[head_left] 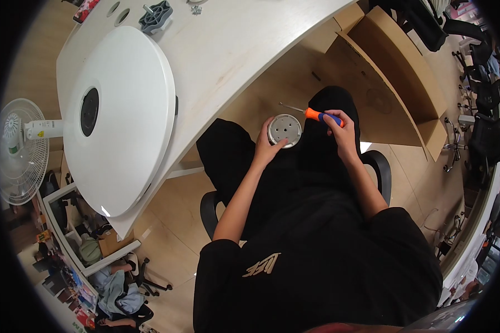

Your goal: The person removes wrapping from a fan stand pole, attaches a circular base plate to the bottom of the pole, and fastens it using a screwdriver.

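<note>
My left hand (265, 149) is closed round the edge of a round, light grey disc-shaped part (284, 131) with several small holes in its face. The part is held above my lap. To its right, my right hand (341, 132) grips a screwdriver (321, 117) by its orange and blue handle. The metal shaft points up and left, its tip just above the round part and apart from it.
A large white disc (122, 122) with a black centre lies on the white table (216, 61). Beyond it sit a grey knob-like part (156, 16) and small metal pieces (196, 9). A fan (23, 150) stands left, an open cardboard box (391, 66) right. A person (119, 294) sits lower left.
</note>
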Demonstrator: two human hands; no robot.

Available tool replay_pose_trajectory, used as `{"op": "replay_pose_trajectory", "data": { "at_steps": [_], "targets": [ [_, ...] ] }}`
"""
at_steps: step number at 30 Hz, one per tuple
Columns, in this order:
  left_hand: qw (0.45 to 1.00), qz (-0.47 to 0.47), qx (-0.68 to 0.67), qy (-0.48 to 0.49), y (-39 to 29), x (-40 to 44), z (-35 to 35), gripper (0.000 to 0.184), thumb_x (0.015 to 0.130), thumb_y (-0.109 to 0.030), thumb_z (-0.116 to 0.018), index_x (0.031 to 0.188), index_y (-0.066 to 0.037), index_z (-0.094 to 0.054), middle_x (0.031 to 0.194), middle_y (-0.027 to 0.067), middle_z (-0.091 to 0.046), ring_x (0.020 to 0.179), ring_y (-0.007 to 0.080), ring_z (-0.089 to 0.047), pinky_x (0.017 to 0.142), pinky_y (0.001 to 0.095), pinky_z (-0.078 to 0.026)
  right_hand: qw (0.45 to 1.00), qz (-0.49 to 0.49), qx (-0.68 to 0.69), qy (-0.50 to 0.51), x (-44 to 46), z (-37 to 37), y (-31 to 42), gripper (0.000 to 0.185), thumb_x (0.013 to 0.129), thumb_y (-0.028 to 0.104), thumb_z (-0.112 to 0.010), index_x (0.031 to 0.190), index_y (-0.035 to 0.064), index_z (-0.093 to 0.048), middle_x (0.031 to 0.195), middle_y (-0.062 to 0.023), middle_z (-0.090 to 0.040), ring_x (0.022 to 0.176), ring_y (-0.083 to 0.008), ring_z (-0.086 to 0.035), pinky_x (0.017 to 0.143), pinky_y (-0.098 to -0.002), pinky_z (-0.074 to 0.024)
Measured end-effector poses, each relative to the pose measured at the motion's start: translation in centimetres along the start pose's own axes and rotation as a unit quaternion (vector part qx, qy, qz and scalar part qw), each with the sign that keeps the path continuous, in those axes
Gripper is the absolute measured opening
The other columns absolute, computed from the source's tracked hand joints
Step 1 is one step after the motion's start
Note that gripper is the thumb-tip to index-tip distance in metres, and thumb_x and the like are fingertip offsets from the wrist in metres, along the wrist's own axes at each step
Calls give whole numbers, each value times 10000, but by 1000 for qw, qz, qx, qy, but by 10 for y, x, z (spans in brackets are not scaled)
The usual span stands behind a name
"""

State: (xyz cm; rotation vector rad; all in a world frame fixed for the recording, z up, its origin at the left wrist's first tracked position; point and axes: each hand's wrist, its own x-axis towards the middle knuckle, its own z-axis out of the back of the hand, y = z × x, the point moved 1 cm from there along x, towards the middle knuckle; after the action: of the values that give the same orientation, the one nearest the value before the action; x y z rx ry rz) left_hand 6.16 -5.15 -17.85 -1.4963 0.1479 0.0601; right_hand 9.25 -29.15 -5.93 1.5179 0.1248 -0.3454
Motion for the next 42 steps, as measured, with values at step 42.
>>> {"op": "replay_pose_trajectory", "data": {
  "at_steps": [42],
  "targets": [
    [985,115,18,126,-34,6,22,903,769,-84,-814,1538,-65,-340,1484,117,-458,1385,246,-440,1170,389,-325,911,-181,283,-238,102,124,-92,387,944,136,-705,1279,-16,-584,1032,-88,-677,808,-167,-698,738,-285,-601]
  ]
}}
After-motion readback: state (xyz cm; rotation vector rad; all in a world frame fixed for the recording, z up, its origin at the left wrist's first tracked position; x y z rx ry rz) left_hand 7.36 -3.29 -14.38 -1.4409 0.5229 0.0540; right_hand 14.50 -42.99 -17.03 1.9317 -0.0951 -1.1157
